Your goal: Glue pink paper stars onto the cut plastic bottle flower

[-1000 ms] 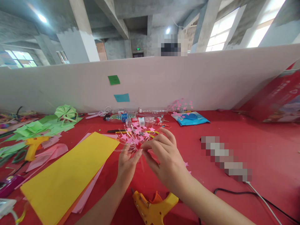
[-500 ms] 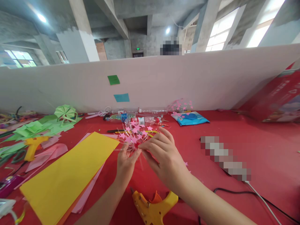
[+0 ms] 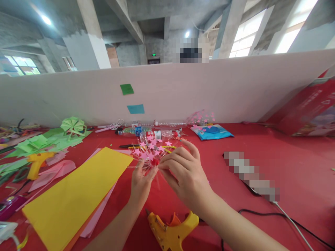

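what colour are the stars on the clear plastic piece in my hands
The stars are pink, seen best in the head view.

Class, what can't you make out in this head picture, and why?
Head view:
Whether the right hand pinches anything: its fingers hide it.
Lower end of the nearer glue gun: bottom edge cuts it.
Details of the pixelated object: blocks cover them.
Right end of the red package: right edge cuts it.
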A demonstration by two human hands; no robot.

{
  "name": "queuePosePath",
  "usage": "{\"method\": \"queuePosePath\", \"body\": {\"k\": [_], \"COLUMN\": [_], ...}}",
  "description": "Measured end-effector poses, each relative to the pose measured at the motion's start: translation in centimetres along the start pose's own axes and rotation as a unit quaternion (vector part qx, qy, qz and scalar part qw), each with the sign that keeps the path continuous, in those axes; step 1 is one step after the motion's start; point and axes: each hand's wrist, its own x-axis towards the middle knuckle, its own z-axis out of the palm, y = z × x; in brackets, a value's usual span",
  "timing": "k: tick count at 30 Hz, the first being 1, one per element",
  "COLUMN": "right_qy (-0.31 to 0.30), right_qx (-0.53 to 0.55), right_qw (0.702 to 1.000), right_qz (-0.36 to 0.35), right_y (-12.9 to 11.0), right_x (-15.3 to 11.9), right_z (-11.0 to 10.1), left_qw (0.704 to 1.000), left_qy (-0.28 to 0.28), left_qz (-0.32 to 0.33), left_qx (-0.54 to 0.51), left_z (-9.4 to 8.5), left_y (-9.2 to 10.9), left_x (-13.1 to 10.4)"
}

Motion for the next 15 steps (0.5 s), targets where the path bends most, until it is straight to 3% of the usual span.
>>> {"method": "queuePosePath", "body": {"k": [5,15], "right_qy": [-0.021,-0.002], "right_qx": [-0.014,0.009], "right_qw": [1.0,1.0], "right_qz": [0.002,0.008], "right_y": [-0.09,0.04], "right_x": [-0.01,0.12], "right_z": [0.02,-0.15], "left_qw": [1.0,0.999], "left_qy": [-0.01,-0.012], "left_qz": [-0.023,-0.04], "left_qx": [-0.009,-0.022], "left_z": [0.05,0.08], "left_y": [0.14,0.5], "left_x": [-0.13,-0.17]}}
